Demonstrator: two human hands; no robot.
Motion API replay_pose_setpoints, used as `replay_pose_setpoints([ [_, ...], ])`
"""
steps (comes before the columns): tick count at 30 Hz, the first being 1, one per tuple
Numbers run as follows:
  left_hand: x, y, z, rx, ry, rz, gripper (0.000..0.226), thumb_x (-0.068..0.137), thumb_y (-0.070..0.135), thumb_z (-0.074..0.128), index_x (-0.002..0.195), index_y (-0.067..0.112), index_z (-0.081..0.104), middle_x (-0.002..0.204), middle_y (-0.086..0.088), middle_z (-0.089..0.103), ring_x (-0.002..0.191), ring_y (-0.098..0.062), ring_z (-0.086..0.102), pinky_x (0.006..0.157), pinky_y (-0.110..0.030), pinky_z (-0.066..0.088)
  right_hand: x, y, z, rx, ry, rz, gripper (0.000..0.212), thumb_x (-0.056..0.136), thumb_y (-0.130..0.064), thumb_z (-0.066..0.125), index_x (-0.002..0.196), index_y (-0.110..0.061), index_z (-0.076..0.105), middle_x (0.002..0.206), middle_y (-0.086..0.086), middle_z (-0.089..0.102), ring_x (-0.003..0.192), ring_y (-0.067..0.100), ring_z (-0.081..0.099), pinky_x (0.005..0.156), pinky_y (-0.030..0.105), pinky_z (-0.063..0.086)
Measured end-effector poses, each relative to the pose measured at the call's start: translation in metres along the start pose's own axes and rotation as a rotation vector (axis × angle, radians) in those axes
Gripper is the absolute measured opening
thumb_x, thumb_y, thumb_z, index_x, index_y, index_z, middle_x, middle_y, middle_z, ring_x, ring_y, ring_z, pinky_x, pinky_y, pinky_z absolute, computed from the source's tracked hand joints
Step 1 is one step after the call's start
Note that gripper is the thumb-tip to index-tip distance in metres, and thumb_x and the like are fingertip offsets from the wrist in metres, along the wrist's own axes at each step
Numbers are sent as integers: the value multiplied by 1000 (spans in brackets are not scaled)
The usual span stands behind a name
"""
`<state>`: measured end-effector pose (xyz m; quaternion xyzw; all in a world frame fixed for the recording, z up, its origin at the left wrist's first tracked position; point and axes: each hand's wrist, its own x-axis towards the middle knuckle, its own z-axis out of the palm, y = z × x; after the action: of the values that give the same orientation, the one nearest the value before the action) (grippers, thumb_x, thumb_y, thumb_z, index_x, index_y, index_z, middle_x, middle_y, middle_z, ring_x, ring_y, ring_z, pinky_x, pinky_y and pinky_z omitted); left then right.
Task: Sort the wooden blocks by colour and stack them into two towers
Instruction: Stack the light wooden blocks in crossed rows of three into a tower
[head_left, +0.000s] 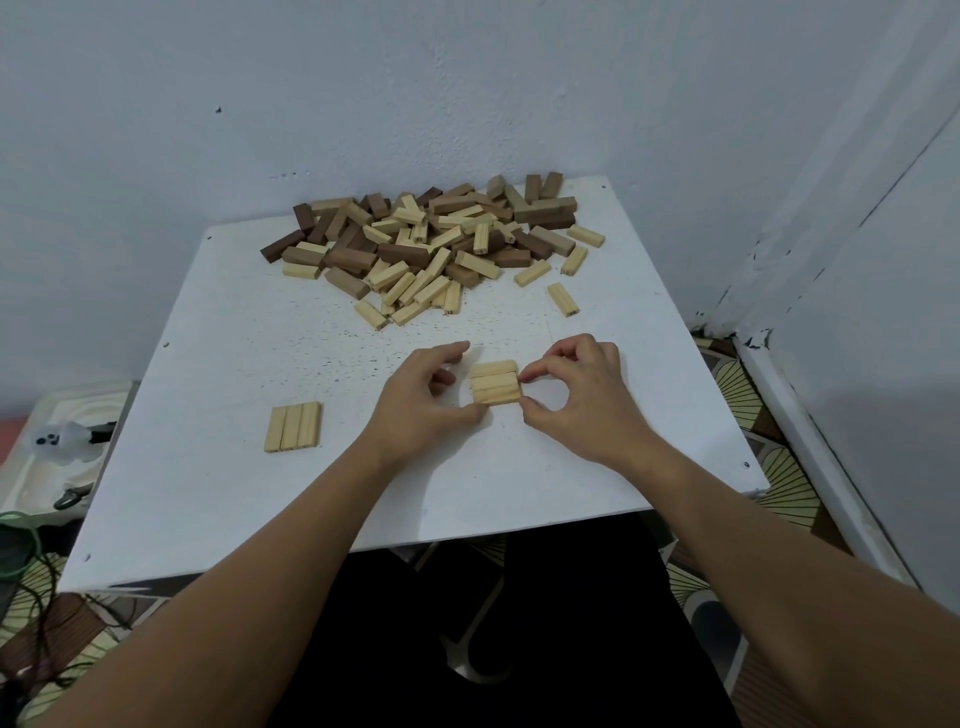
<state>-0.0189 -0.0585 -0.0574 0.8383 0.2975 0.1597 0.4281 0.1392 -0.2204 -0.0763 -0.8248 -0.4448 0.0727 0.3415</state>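
Squaring up a row of three light blocks mid-surface, left hand and right hand each pinching an end; next, likely fetching more from the mixed pile.

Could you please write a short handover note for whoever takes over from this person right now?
Left hand and right hand: both pinch the ends of a row of three light blocks at the table's middle.
A second row of three light blocks lies flat to the left.
The mixed pile of light and dark blocks sits at the far edge of the white table.
Done: two light layers laid out.
Left: no dark blocks sorted yet; both towers still need building.
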Motion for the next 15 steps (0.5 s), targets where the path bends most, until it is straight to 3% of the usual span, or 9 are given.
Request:
replay_pose_setpoints([
  [4, 0, 1, -3, -10, -10, -13, 69, 69, 34, 87, 133, 31, 65, 120, 17, 55, 107, 3, 58, 90, -13, 46, 0, 1, 0, -16, 13, 9, 35, 84, -45, 76, 118, -36, 71, 117, -12, 41, 114, 11, 30, 100, 21, 29],
  [9, 1, -5, -3, -29, 11, -18, 44, 72, 23, 92, 112, 31, 75, 118, 13, 57, 105, 7, 55, 86, -3, 42, 0, 1, 1, -33, -6, 5, 46, 86, -47, 73, 130, -35, 67, 119, -12, 37, 112, 8, 25, 100, 21, 28],
  [15, 1, -4, -3, -53, 14, -20, 42, 73, 22, 92, 109, 31, 74, 117, 14, 57, 106, 7, 56, 88, -4, 42, 1, 3, 2, -32, -12, -1, 44, 87, -48, 72, 129, -37, 68, 119, -13, 38, 113, 7, 25, 101, 22, 30],
])
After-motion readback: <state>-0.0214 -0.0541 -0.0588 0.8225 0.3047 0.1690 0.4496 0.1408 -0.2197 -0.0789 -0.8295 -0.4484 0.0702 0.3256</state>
